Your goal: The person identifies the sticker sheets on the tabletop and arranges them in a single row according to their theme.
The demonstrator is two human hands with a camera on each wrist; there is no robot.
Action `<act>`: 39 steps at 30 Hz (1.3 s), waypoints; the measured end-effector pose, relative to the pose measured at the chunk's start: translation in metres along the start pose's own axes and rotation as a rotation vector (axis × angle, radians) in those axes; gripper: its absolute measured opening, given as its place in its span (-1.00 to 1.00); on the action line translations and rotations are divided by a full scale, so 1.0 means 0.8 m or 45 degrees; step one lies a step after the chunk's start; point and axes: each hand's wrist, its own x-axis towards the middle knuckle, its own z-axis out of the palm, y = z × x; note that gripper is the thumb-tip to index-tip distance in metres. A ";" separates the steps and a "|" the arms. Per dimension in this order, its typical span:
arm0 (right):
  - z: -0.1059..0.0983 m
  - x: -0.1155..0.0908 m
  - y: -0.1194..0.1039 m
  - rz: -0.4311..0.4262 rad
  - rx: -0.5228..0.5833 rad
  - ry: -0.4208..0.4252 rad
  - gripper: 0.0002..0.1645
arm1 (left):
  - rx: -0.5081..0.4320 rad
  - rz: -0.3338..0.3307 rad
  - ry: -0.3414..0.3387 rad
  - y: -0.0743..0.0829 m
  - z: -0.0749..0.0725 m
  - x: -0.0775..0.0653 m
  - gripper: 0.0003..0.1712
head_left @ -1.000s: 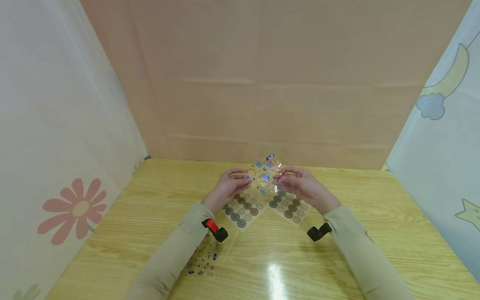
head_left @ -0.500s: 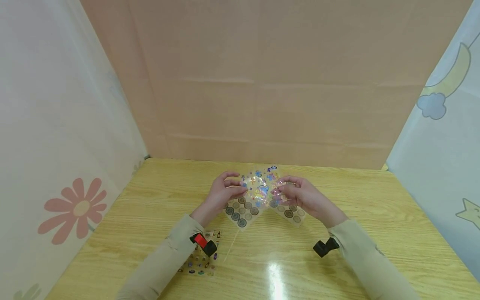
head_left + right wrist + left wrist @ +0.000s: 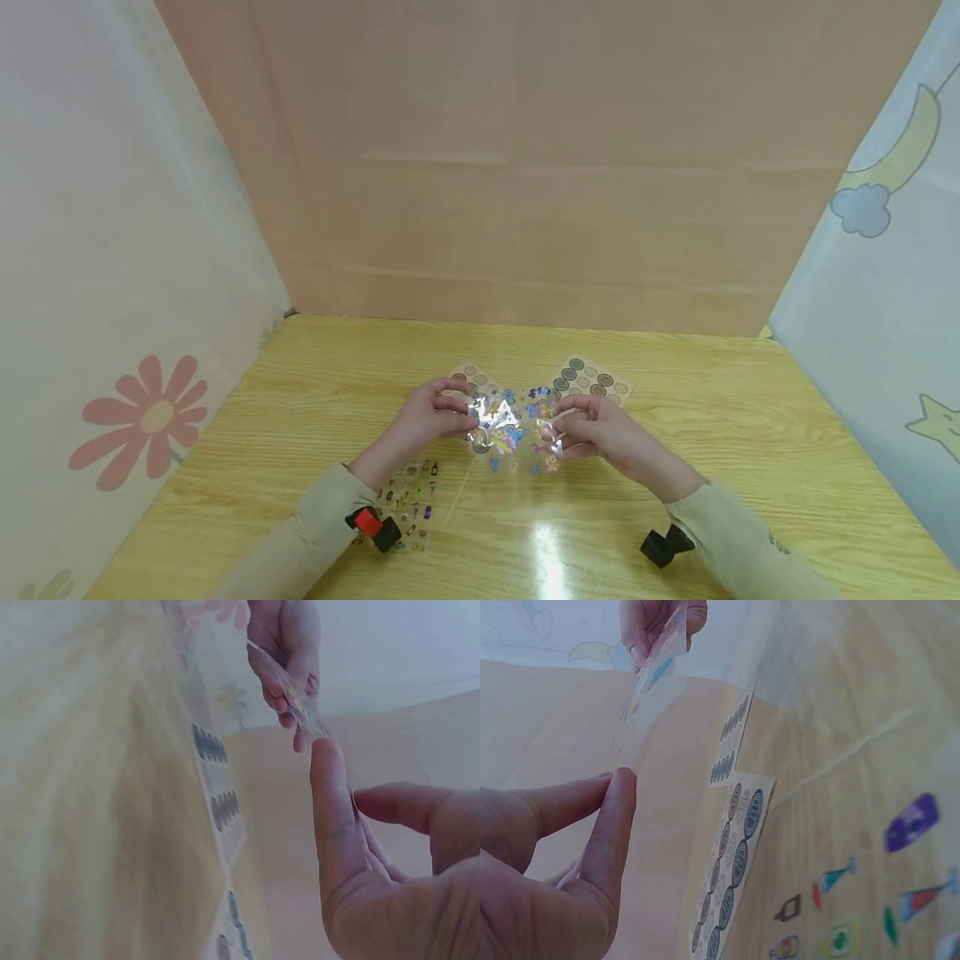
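Observation:
A clear sticker sheet [image 3: 517, 435] with small colourful figures is stretched between both hands, raised over the table. My left hand [image 3: 422, 421] pinches its left edge between thumb and fingers; in the left wrist view the fingertips [image 3: 624, 784] meet on the film. At the other edge, my right hand [image 3: 618, 437] pinches the sheet in the same way. Glare whitens part of the film. Beneath and behind it lie two sheets of round coin pictures, the right coin sheet [image 3: 592, 382] and the left coin sheet [image 3: 467, 372], which is partly hidden by the held sheet.
Near my left forearm, another clear sticker sheet [image 3: 408, 498] with tiny pictures lies on the wooden table [image 3: 750, 433], partly under the sleeve. A thin pale strip [image 3: 457, 492] lies beside it. A brown backdrop [image 3: 525, 167] and printed side curtains [image 3: 135, 250] surround the table.
Both hands have moved toward me with the sticker sheet, which has turned from tilted to nearly square-on. More of the right coin sheet and the near-left sticker sheet shows.

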 end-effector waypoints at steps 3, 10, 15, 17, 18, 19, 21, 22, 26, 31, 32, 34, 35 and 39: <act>0.009 -0.007 0.009 0.010 0.002 -0.009 -0.68 | 0.020 -0.043 0.009 -0.004 0.002 -0.010 -0.40; 0.023 -0.022 0.032 0.062 0.061 -0.010 -0.66 | 0.049 -0.130 0.009 -0.012 0.006 -0.031 -0.43; 0.029 -0.032 0.042 0.088 0.067 -0.021 -0.66 | 0.018 -0.201 0.007 -0.015 0.012 -0.043 -0.39; 0.031 -0.037 0.045 0.105 0.069 -0.020 -0.66 | -0.001 -0.212 0.003 -0.017 0.014 -0.045 -0.38; 0.032 -0.039 0.046 0.112 0.070 -0.019 -0.65 | -0.015 -0.217 -0.002 -0.019 0.016 -0.046 -0.39; 0.032 -0.041 0.048 0.120 0.072 -0.016 -0.65 | -0.035 -0.223 -0.005 -0.020 0.017 -0.046 -0.39; 0.033 -0.044 0.051 0.140 0.077 -0.011 -0.64 | -0.057 -0.234 -0.015 -0.022 0.019 -0.047 -0.39; 0.034 -0.045 0.054 0.153 0.084 -0.003 -0.65 | -0.059 -0.239 -0.019 -0.022 0.021 -0.047 -0.39; 0.034 -0.050 0.063 0.193 0.107 0.007 -0.65 | -0.062 -0.273 -0.020 -0.025 0.026 -0.049 -0.40; 0.034 -0.055 0.069 0.209 0.128 -0.009 -0.64 | -0.079 -0.285 -0.015 -0.032 0.031 -0.053 -0.42; 0.035 -0.055 0.069 0.209 0.131 -0.012 -0.64 | -0.079 -0.288 -0.014 -0.033 0.031 -0.054 -0.42; 0.035 -0.056 0.070 0.215 0.136 -0.019 -0.66 | -0.072 -0.290 -0.009 -0.034 0.031 -0.055 -0.42; 0.035 -0.057 0.070 0.218 0.135 -0.025 -0.67 | -0.072 -0.291 -0.008 -0.035 0.032 -0.056 -0.41; 0.036 -0.058 0.071 0.238 0.129 -0.036 -0.68 | -0.071 -0.298 -0.003 -0.036 0.032 -0.061 -0.40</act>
